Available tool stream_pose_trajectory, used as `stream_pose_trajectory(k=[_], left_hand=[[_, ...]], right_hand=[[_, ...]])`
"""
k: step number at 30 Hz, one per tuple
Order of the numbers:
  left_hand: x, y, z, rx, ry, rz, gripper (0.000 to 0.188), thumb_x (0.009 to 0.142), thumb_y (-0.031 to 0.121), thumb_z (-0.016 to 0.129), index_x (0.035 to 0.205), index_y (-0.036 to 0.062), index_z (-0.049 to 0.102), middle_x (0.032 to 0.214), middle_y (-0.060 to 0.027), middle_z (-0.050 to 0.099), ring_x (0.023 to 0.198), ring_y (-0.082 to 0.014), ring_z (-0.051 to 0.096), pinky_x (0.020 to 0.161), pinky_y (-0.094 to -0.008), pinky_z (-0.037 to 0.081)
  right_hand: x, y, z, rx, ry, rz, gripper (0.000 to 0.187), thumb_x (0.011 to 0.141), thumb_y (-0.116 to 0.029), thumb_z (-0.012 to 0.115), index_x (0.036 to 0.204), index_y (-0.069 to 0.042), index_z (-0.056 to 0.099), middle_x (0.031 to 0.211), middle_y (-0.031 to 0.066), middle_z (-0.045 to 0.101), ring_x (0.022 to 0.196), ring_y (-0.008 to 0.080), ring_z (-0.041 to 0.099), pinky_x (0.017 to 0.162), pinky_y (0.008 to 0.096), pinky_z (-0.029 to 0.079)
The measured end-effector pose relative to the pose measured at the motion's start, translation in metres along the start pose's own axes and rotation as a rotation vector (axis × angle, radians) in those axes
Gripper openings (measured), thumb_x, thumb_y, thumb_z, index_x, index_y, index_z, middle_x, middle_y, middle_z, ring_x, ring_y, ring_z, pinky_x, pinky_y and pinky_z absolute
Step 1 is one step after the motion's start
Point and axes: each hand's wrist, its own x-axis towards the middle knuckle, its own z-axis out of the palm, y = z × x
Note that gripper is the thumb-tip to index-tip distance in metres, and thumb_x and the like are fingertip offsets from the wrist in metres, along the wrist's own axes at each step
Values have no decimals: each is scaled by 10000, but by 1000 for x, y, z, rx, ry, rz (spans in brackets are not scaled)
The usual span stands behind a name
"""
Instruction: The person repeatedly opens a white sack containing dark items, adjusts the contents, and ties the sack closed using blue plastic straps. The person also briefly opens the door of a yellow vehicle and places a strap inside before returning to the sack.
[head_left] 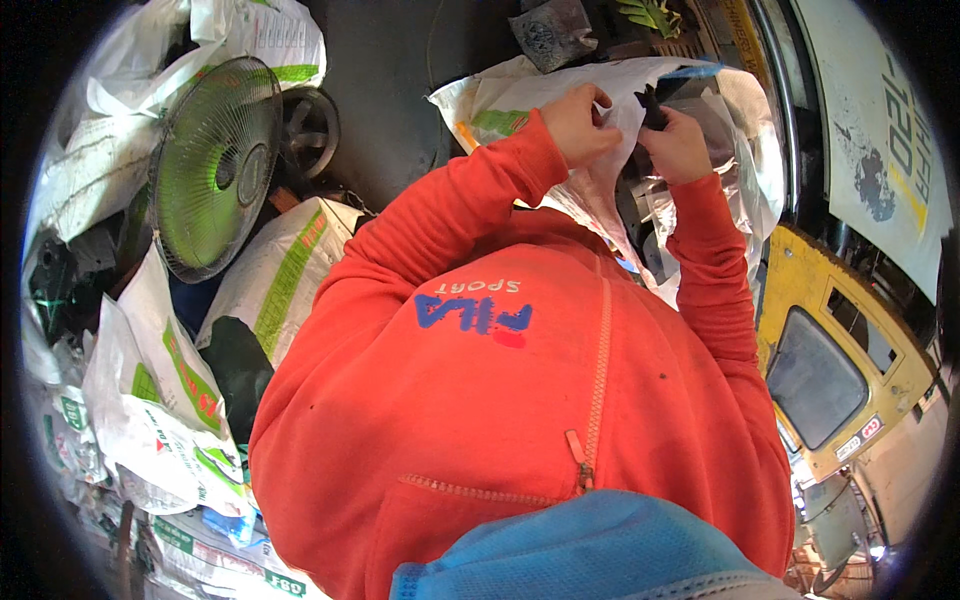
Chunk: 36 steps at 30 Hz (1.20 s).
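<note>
My left hand hovers over the white woven sack in front of me. Its fingers are half curled, a gap shows between thumb and fingertips, and I see nothing held there. In my right hand, a small dark piece with a jagged end is pinched between thumb and fingers; its exact kind does not show. The sack's mouth gapes below and beside this hand, with crumpled clear plastic along its right side. What lies deeper in the sack is mostly hidden by my hands and sleeves.
A green-bladed fan stands at the left, amid several white and green sacks. Beyond the open sack lies a dark grey block-like object, near a green leafy plant. A yellow machine panel rises close on my right.
</note>
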Motion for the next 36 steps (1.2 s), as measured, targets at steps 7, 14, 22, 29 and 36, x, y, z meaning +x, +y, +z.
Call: stream_pose_trajectory(k=[7,14,22,29,36], left_hand=[[-18,22,9,141,180,216,543,651,289,679,1059,-23,504,822,-123,568,655,-232,574,614,-321,469],[-21,12,-4,98,174,103,353,675,111,637,942,-19,446,707,-101,550,608,-187,578,539,-309,483],[-33,4,19,-419,403,87,293,712,-23,633,853,16,379,721,-65,545,602,-101,525,507,-256,486],[-45,4,32,-544,456,212,279,737,-26,634,799,46,372,760,-53,533,683,-89,500,621,-222,428],[-53,-6,37,-616,424,134,257,761,-58,586,815,47,358,811,-72,534,757,-108,513,688,-242,451]], right_hand=[[-16,10,3,-125,229,-205,241,772,-235,579,845,-11,634,747,214,601,755,388,583,639,413,453],[0,5,29,-354,216,-171,293,710,-255,599,850,0,631,737,208,608,709,356,595,639,415,467],[11,1,26,161,-180,196,160,716,-98,555,712,60,579,564,111,546,422,182,531,354,316,387],[10,-8,22,718,-297,456,89,748,-47,524,665,-15,512,518,34,403,404,141,373,388,284,311],[5,-11,19,973,-303,626,125,736,-12,509,635,-52,448,508,-2,373,394,83,318,389,251,297]])
